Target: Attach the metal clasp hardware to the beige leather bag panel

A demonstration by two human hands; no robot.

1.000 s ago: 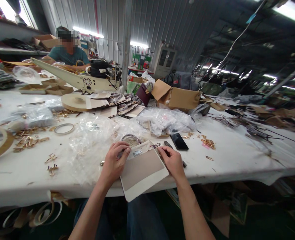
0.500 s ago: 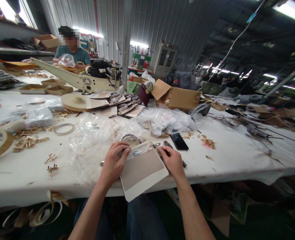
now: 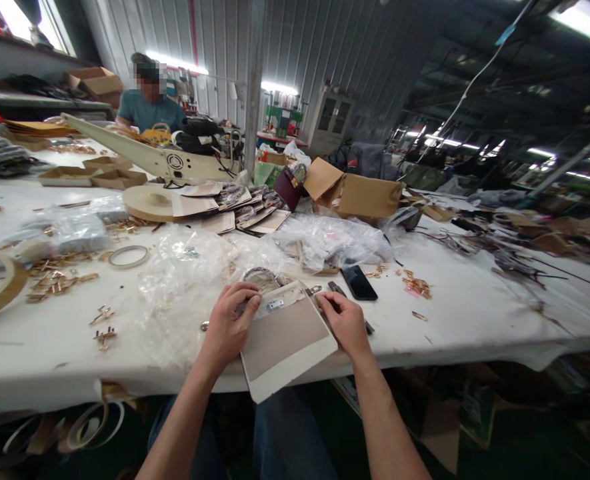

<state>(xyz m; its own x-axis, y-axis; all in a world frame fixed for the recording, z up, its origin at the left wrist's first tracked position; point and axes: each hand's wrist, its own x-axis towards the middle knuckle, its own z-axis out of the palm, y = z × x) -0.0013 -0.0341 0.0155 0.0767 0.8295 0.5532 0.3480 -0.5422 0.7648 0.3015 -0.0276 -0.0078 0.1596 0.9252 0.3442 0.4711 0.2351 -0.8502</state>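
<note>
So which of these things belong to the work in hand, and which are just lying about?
Seemingly in the work:
pale panel, between left hand and right hand
small metal piece on it

Apparently just lying about:
black phone
cardboard box
plastic wrapping

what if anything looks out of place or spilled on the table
Loose gold-coloured metal pieces lie scattered on the white table, left of the left hand, in no tray, so they look spilled. The beige panel sits askew, one corner past the table's edge.
</note>
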